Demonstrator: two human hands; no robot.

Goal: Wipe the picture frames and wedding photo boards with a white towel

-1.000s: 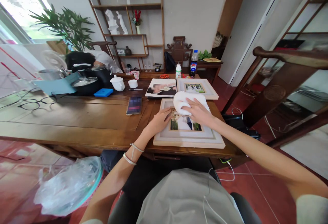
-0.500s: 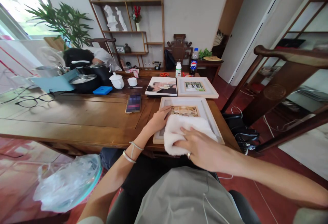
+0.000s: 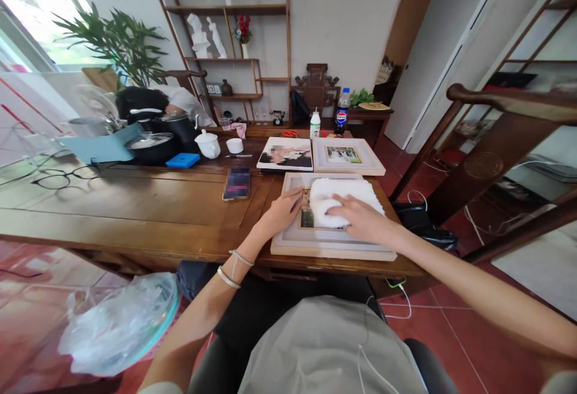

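A pale wooden picture frame [image 3: 331, 253] lies flat near the front edge of the wooden table, with a white mat around a small picture. On its left side rests my left hand [image 3: 283, 211], fingers stretched out and reaching the picture's edge. My right hand [image 3: 360, 219] presses a fluffy white cloth [image 3: 343, 192] onto the frame's upper right part, with its fingers gripping the cloth. Most of the picture [image 3: 307, 218] is hidden under the cloth; only its left strip shows.
Behind are a second frame [image 3: 374, 164] and a photo panel [image 3: 285, 152]. A phone [image 3: 237, 183] lies left; beyond it stand a white teapot [image 3: 208, 144], a cup, a blue box [image 3: 183, 160] and pots. A cola bottle [image 3: 341, 114] stands behind. A chair [image 3: 484, 159] is at right.
My right hand has moved the cloth away from me and to the right, over the picture. The frame's front edge and the picture's lower left are now uncovered. My left hand stays nearly still.
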